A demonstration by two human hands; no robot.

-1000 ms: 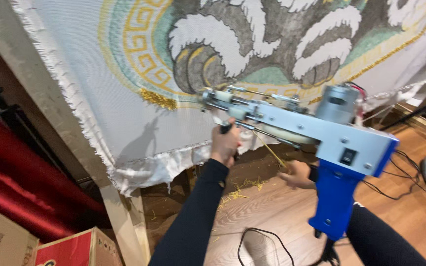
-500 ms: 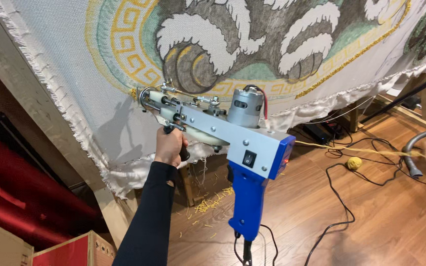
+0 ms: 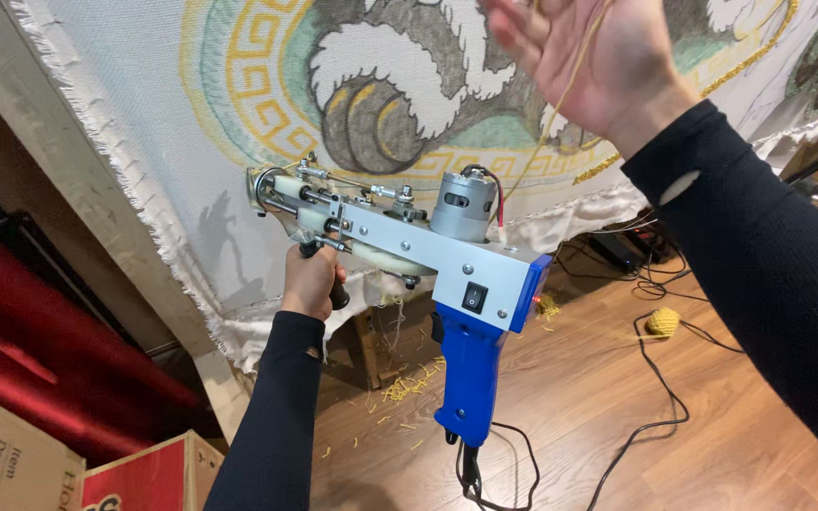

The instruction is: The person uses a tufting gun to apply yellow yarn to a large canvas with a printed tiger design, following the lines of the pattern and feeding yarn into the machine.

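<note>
The left hand (image 3: pixel 312 280) is gripping the front handle of the tufting gun (image 3: pixel 409 255), fingers wrapped tight around it. It is holding the gun up so the needle end (image 3: pixel 262 189) is pointing at the cloth (image 3: pixel 144 123), touching it or just beside it; the view is too flat to tell which. The blue grip (image 3: pixel 466 378) is hanging free below, with nobody holding it, so the left hand is carrying all the weight. A black cord (image 3: pixel 485 473) is trailing down from the grip to the wood floor (image 3: pixel 617 416).

The right hand (image 3: pixel 589 57) is up high with fingers spread wide, holding nothing tight. A thin yellow yarn (image 3: pixel 546 137) is running past its palm down toward the gun, likely kept up there so it feeds without tangling. A yellow yarn ball (image 3: pixel 661 322) is lying on the floor, well apart from the gun. Yellow scraps (image 3: pixel 409 386) are lying under the cloth.
</note>
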